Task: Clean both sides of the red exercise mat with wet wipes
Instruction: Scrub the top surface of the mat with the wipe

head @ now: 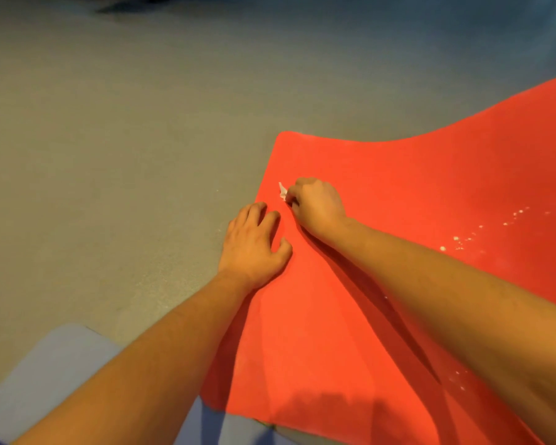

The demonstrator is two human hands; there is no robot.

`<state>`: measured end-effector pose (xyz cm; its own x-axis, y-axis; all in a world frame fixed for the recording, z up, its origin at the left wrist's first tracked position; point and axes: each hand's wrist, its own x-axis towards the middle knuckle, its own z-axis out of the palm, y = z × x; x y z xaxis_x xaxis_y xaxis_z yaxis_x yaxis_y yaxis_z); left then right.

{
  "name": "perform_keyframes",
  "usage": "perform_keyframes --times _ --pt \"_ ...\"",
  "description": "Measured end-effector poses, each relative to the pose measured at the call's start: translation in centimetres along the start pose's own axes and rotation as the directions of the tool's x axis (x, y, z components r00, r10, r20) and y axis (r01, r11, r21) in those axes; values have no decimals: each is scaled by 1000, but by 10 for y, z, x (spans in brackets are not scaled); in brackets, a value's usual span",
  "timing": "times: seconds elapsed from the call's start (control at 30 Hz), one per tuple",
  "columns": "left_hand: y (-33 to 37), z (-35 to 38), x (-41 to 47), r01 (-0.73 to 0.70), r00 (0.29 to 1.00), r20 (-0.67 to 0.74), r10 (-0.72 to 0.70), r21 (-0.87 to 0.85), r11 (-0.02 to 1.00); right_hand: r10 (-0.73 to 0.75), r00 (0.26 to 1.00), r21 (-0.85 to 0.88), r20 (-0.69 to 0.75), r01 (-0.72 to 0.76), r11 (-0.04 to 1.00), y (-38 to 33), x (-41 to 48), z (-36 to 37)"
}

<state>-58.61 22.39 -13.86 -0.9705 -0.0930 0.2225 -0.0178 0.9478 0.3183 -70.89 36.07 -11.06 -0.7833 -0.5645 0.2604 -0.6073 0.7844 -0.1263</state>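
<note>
A person kneels over a red mat (398, 220) spread on a grey floor (109, 155); its far right part rises in a soft wave. The step in hand appears to be wiping the upper side near the mat's far left corner.

The right hand (318, 203) rests knuckles-up on the mat, its grip closed tight around a small crumpled wet wipe (282, 191), of which only a white tip shows past the fingers. The left hand (254, 242) lies just beside it at the mat's left edge, fingers spread and loosely bent, pressing the mat down and holding nothing.

White specks (507, 220) dot the mat well off to the right, so the next move likely calls for carrying the wipe that way. A blue-grey trouser leg (45, 374) shows at lower left.
</note>
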Motion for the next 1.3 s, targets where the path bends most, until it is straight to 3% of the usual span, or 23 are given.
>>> perform_keyframes --times 0.2,0.47,0.7,0.9,1.03,1.13,1.2,1.3 --pt "-2 5 -1 -12 1000 -25 12 30 999 -48 998 -12 -51 48 999 9 1 6" --pt "-6 12 2 -34 998 -43 37 59 998 120 993 -163 3 -118 980 52 119 21" --pt "-6 11 3 -23 999 -31 25 61 998 229 973 -143 22 -224 964 68 161 24" --pt "-3 7 3 -12 999 -35 13 48 999 136 991 -118 -5 -136 984 46 97 9" --pt "-1 5 2 -15 999 -46 18 53 998 -37 998 -122 -54 30 992 32 46 8" --pt "0 6 1 -35 995 -93 39 45 998 -153 988 -188 9 152 970 43 46 6" --pt "-2 8 3 -38 992 -121 42 37 999 -138 989 -208 52 146 967 56 65 1" --pt "-7 9 4 -34 990 -138 34 4 999 2 998 -173 57 8 985 68 91 3"
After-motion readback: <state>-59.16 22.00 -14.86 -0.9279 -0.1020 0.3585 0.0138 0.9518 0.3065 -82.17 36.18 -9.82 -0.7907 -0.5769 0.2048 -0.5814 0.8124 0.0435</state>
